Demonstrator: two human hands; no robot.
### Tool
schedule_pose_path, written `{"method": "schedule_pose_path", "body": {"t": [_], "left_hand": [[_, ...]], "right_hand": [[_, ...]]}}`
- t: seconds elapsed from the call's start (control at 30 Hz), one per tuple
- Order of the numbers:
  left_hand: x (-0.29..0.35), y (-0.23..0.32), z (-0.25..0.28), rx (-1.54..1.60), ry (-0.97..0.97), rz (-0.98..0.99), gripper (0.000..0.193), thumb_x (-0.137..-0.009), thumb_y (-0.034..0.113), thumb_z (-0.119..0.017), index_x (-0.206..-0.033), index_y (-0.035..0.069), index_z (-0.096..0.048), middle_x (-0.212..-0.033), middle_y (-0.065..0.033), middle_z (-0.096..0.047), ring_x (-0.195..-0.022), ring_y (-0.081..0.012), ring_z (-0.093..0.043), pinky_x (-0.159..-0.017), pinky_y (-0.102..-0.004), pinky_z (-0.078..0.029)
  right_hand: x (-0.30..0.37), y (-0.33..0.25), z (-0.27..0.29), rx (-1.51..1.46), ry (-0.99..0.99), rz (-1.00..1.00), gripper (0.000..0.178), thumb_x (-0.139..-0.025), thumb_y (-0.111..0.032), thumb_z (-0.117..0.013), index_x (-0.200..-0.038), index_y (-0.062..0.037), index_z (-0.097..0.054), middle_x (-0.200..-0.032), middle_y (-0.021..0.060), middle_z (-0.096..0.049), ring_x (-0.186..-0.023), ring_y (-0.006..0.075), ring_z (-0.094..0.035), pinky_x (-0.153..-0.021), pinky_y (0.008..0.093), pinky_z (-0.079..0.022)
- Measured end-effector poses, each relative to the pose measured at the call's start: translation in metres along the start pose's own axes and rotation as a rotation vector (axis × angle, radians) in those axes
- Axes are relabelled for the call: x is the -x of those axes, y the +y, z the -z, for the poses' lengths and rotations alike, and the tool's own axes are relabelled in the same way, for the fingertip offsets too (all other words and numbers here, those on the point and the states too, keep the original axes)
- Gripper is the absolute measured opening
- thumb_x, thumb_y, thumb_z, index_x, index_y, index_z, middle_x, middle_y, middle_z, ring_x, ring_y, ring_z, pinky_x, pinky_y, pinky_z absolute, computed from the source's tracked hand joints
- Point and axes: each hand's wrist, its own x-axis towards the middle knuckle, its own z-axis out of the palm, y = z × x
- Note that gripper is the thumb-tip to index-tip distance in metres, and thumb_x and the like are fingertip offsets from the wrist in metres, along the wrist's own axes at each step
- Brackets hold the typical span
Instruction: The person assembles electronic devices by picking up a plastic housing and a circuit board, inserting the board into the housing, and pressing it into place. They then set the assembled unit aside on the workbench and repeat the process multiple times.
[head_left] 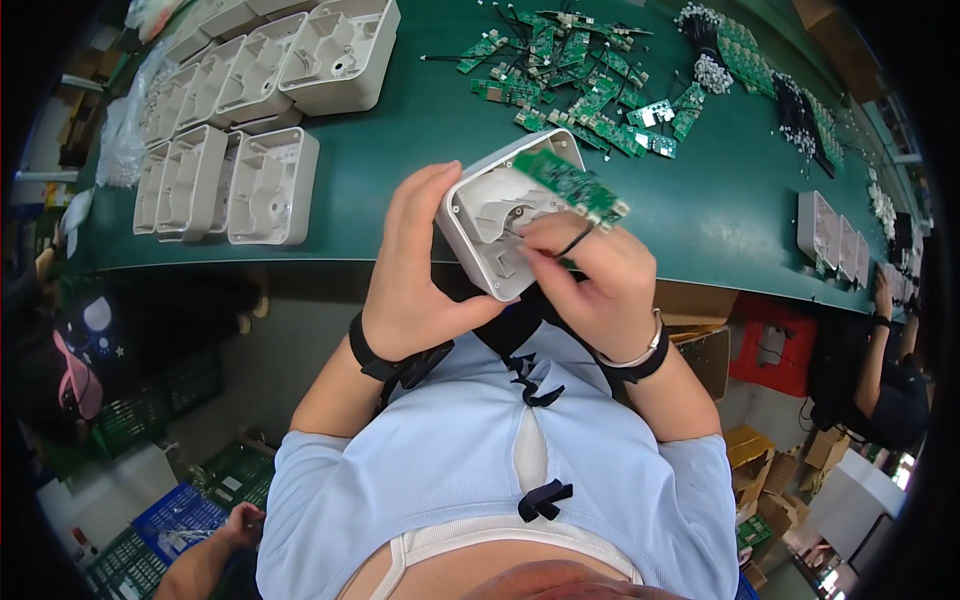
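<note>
White housing (487, 220), one: open side up, at the counter's (375, 150) near edge, left hand (408, 275) gripping its left and lower rim. Right hand (608, 275), nearer the board: fingers closed on black cable (574, 243) over the cavity. Green circuit board (566, 182): just above those fingers, long axis slanting upper left to lower right, across the housing's right rim.

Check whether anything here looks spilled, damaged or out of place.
Nothing looks clearly spilled or damaged. Untidiest is the heap of circuit boards on the table, overlapping at mixed angles, unlike the neater row of boards to its right. The box in the left hand tilts, seemingly from handling.
</note>
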Motion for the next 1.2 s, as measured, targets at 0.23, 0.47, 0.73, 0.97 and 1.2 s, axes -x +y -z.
{"method": "schedule_pose_path", "body": {"t": [0.23,0.47,0.73,0.97,1.2], "left_hand": [[0.008,-0.005,-0.015,0.248,0.011,0.037,0.112,-0.067,0.008,-0.093,-0.162,0.004,-0.032,-0.159,-0.0216,-0.036,-0.146,-0.0396,-0.047,-0.116,-0.0492,-0.047],[0.010,-0.011,-0.012,0.502,-0.017,0.175,0.111,-0.072,0.000,-0.090,-0.164,0.004,-0.027,-0.163,-0.0189,-0.029,-0.147,-0.0322,-0.049,-0.109,-0.0441,-0.058],[0.005,-0.014,-0.001,0.471,-0.089,0.159,0.112,-0.072,-0.003,-0.089,-0.165,0.005,-0.027,-0.164,-0.0163,-0.029,-0.147,-0.0309,-0.049,-0.110,-0.0446,-0.059],[0.002,-0.017,0.004,0.546,-0.105,0.184,0.111,-0.072,-0.005,-0.087,-0.165,0.005,-0.027,-0.162,-0.0152,-0.032,-0.144,-0.0300,-0.053,-0.110,-0.0436,-0.059],[0.006,-0.018,0.001,0.470,-0.052,0.196,0.112,-0.070,-0.001,-0.089,-0.164,0.004,-0.027,-0.159,-0.0165,-0.036,-0.138,-0.0304,-0.058,-0.108,-0.0431,-0.058]], "right_hand": [[-0.002,0.002,-0.010,0.086,-0.039,-0.014,0.020,-0.080,0.006,-0.080,-0.097,-0.0037,-0.075,-0.095,0.0071,-0.078,-0.088,0.0293,-0.073,-0.077,0.0356,-0.056],[-0.002,0.009,0.012,0.225,0.072,-0.011,0.025,-0.081,0.007,-0.078,-0.103,-0.0051,-0.076,-0.104,0.0091,-0.076,-0.092,0.0291,-0.070,-0.082,0.0380,-0.055],[-0.018,0.024,0.018,0.445,0.016,0.109,0.043,-0.079,0.011,-0.074,-0.117,-0.0084,-0.077,-0.129,0.0104,-0.069,-0.108,0.0309,-0.066,-0.086,0.0413,-0.055],[-0.019,0.007,0.027,0.627,0.016,0.269,0.041,-0.079,0.004,-0.076,-0.118,-0.0093,-0.077,-0.124,0.0088,-0.069,-0.117,0.0305,-0.066,-0.095,0.0447,-0.054],[0.001,-0.010,0.028,0.517,-0.227,0.353,0.036,-0.080,-0.017,-0.083,-0.113,-0.0066,-0.074,-0.112,0.0074,-0.070,-0.108,0.0267,-0.070,-0.094,0.0449,-0.055]]}}
